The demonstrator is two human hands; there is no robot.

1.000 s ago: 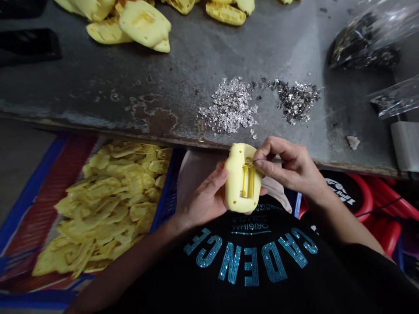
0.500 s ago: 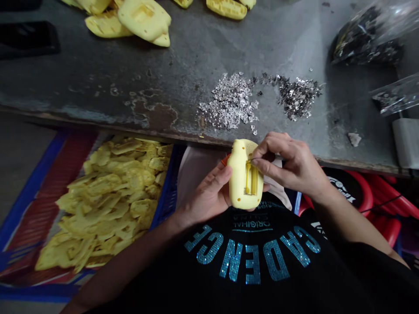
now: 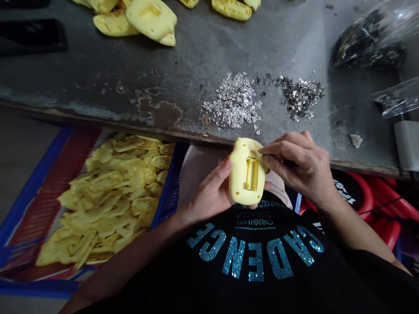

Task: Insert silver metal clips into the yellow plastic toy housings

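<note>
My left hand (image 3: 212, 187) is wrapped round a pale yellow plastic shell (image 3: 238, 174), held upright over my lap at the table's front edge. The shell has a rectangular battery slot (image 3: 253, 174) in its face, small round holes near its corners and a rounded recess above the slot. A small orange-red bit shows by my left fingers; its kind is unclear. My right hand (image 3: 297, 161) is just right of the shell's upper part, thumb and forefinger pinched. Whatever lies between those fingertips is too small to make out.
Beyond the shell, a pile of small silvery metal pieces (image 3: 234, 102) and a darker pile (image 3: 301, 98) lie on the grey table (image 3: 193, 65). Plastic bags (image 3: 369, 43) of metal pieces stand right. More yellow shells (image 3: 152, 19) lie behind. A blue crate (image 3: 163, 187) with yellow parts sits lower left.
My right hand has drawn back a little to the right from the top of the battery slot, still pinched. My left hand keeps the shell in nearly the same place.
</note>
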